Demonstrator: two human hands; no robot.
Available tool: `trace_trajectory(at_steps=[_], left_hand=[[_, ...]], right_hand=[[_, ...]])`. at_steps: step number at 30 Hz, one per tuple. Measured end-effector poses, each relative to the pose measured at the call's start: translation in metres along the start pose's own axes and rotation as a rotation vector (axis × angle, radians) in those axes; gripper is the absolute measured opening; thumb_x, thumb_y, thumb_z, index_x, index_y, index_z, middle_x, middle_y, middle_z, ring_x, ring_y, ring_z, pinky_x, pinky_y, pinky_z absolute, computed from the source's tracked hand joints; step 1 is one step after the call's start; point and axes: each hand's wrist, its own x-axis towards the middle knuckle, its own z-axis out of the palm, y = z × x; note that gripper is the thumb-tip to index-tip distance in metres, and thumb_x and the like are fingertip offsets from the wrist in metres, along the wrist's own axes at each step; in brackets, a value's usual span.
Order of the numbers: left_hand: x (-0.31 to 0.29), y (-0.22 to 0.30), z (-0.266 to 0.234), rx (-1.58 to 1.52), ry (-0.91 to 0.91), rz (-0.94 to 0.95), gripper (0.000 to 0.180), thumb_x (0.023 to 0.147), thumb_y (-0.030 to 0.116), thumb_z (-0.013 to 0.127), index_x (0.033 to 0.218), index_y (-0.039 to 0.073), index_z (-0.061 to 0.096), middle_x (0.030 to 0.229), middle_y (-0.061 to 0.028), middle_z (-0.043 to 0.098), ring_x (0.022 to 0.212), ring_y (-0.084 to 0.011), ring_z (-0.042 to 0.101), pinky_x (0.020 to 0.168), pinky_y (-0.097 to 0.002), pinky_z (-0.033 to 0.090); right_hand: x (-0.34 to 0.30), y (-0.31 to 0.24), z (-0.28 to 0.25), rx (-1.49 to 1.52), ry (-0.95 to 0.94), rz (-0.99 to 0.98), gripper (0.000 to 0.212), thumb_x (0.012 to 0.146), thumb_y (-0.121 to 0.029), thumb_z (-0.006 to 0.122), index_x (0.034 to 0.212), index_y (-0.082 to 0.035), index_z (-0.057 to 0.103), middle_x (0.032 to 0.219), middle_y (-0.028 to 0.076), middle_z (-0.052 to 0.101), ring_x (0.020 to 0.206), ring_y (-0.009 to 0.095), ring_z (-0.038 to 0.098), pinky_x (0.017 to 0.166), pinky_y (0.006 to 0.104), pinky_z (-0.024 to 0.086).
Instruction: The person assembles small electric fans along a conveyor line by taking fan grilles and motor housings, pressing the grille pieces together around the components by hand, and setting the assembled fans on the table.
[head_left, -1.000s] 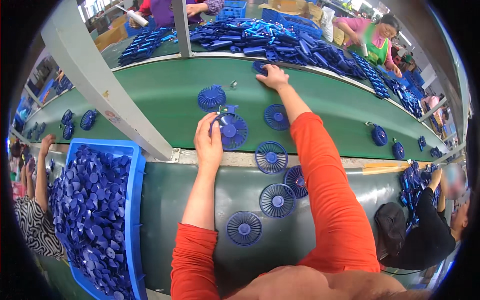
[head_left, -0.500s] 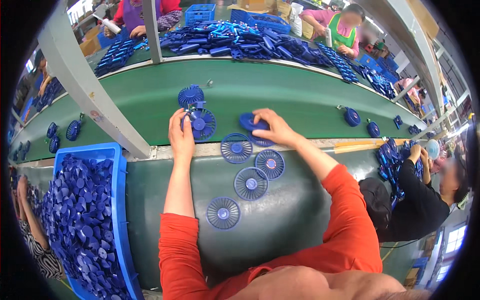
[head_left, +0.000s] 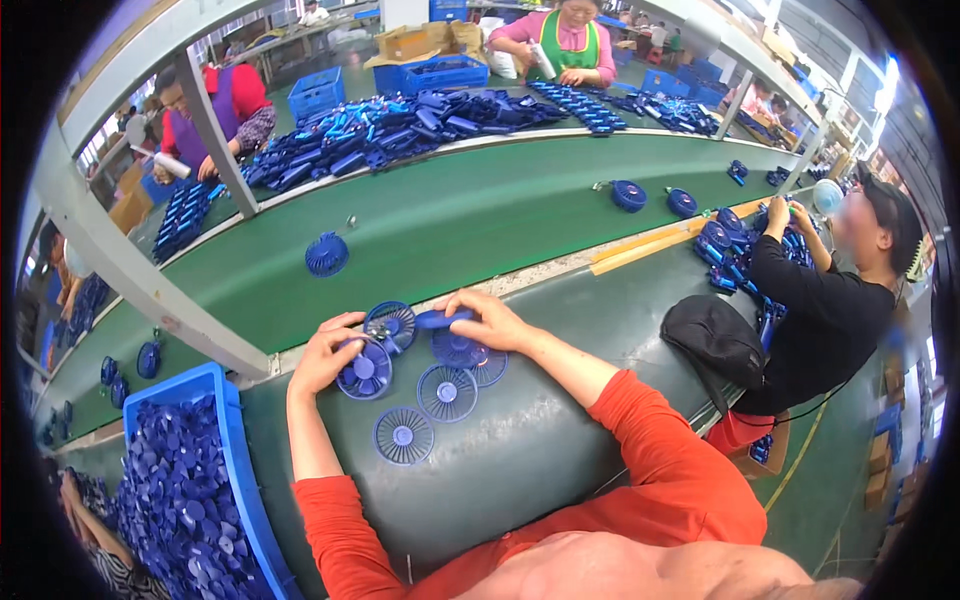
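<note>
My left hand (head_left: 328,356) is closed on a small blue fan head (head_left: 364,371), its blades and hub facing up, over the near side of the dark work surface. Close to its right, my right hand (head_left: 488,322) pinches a round blue fan part (head_left: 442,319), tilted nearly edge-on. Several round blue fan grilles lie around and below the hands: one grille (head_left: 403,436) nearest me, another grille (head_left: 447,393) beyond it, and a grille (head_left: 390,326) between the hands at the far edge. Another round blue piece (head_left: 457,349) sits under my right hand, partly hidden.
A blue crate (head_left: 232,440) of loose fan blades stands at my left. Beyond the surface runs a green conveyor belt (head_left: 430,245) carrying a fan head (head_left: 327,255) and more fan parts. A black bag (head_left: 712,340) and a co-worker (head_left: 830,300) are at the right; wooden strips (head_left: 650,242) lie along the edge.
The view has turned to the right. My left hand has drawn the fan head off the belt toward me, and my right hand has brought its round part closer to it.
</note>
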Motion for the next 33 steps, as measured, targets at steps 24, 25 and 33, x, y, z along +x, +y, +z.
trace_trajectory(at_steps=[24,25,33], left_hand=[[0.104,0.02,0.04,0.353,0.334,0.083,0.044,0.086,0.026,0.063,0.123,0.004,0.054,0.123,-0.0157,0.057,0.112,-0.0262,0.056,0.095,-0.0356,0.044],[0.117,0.007,0.032,0.524,0.451,0.102,0.052,0.084,0.027,0.065,0.127,0.003,0.049,0.128,-0.0181,0.053,0.118,-0.0302,0.051,0.1,-0.0382,0.041],[0.186,-0.009,0.018,0.717,0.571,-0.464,0.099,0.067,0.047,0.078,0.144,0.011,0.028,0.145,-0.0211,0.03,0.136,-0.0401,0.026,0.106,-0.0533,0.031]], right_hand=[[0.005,0.023,-0.015,0.76,0.352,0.3,0.022,0.097,-0.023,0.052,0.099,-0.004,0.062,0.09,0.002,0.065,0.082,0.009,0.06,0.076,0.0265,0.049],[0.005,0.027,-0.013,0.684,0.343,0.324,0.017,0.095,-0.019,0.055,0.096,-0.004,0.063,0.088,0.001,0.065,0.08,0.008,0.059,0.074,0.0253,0.048],[0.002,0.011,-0.015,0.441,0.265,0.294,0.01,0.089,-0.013,0.063,0.092,-0.004,0.063,0.085,-0.002,0.064,0.078,0.005,0.057,0.072,0.023,0.048]])
